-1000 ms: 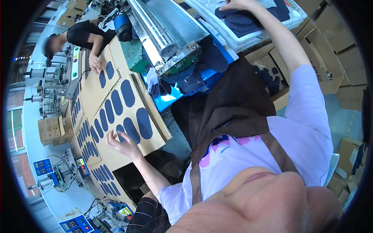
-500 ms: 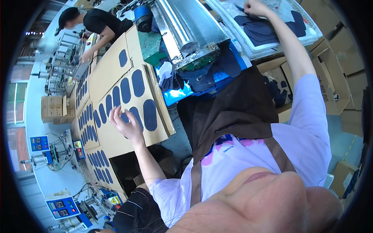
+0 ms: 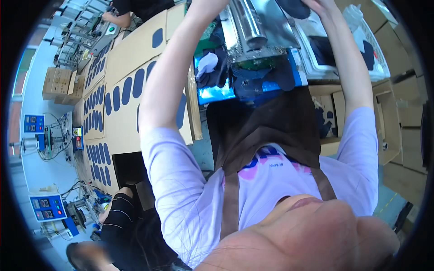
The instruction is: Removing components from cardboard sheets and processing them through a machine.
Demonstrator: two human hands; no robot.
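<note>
My right hand (image 3: 320, 5), at the top edge, pinches a dark navy rounded fabric piece (image 3: 294, 7) beside the roller machine (image 3: 246, 22). My left arm stretches up past the machine's left side. Only the base of my left hand (image 3: 211, 3) shows at the top edge; its fingers are cut off. The machine has a shiny metal roller and a flat metal plate. Dark fabric scraps and a white cloth (image 3: 208, 63) hang at its near end, over a blue surface.
Cardboard sheets (image 3: 131, 118) at left carry rows of dark oval pieces (image 3: 138, 86). A white tray (image 3: 316, 67) with dark pieces stands at right, above an open carton (image 3: 384, 117). Two other people work at left, near bench machines with blue control boxes (image 3: 47, 207).
My left hand has moved from above the cardboard up to the machine. My right hand has left the tray's stack, bringing a fabric piece toward the machine. The view has shifted.
</note>
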